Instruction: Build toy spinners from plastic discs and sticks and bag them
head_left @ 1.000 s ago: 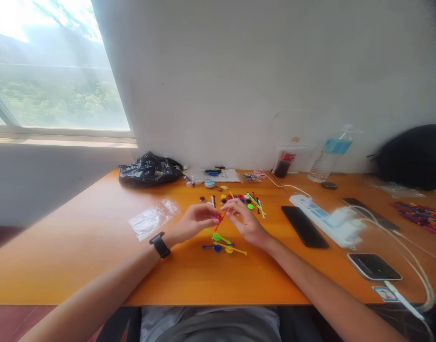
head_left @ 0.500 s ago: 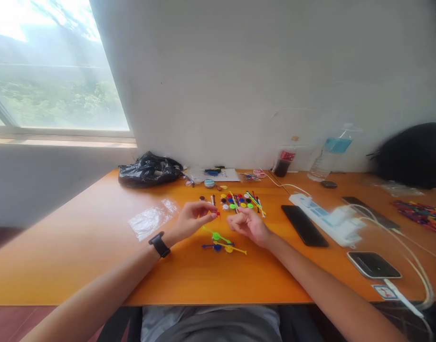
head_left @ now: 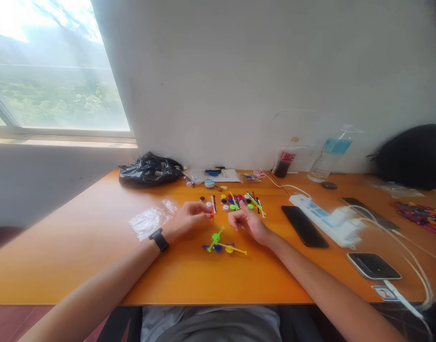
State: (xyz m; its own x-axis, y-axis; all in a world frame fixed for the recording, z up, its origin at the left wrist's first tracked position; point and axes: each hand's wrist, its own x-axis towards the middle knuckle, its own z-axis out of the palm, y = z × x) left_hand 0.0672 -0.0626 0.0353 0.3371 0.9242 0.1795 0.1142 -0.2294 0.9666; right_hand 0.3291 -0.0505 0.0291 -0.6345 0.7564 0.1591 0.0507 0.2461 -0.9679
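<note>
My left hand, with a black watch on its wrist, pinches a small red plastic piece between thumb and fingertips above the table. My right hand hovers a short way to the right, its fingers curled in and thumb raised; I see nothing in it. Below and between the hands lie plastic arrow spinners: a green one, a blue one and a yellow one, their arrows overlapping. Beyond the hands sit several coloured discs and loose plastic arrows.
On the left lie a clear plastic bag and a black bag. To the right are a black phone, a white power strip with cables, and a second phone. Bottles stand by the wall.
The green spinner's arrow has turned, now pointing up to the right. My left hand has shifted slightly left with the red piece. My right thumb has lifted away from the curled fingers.
</note>
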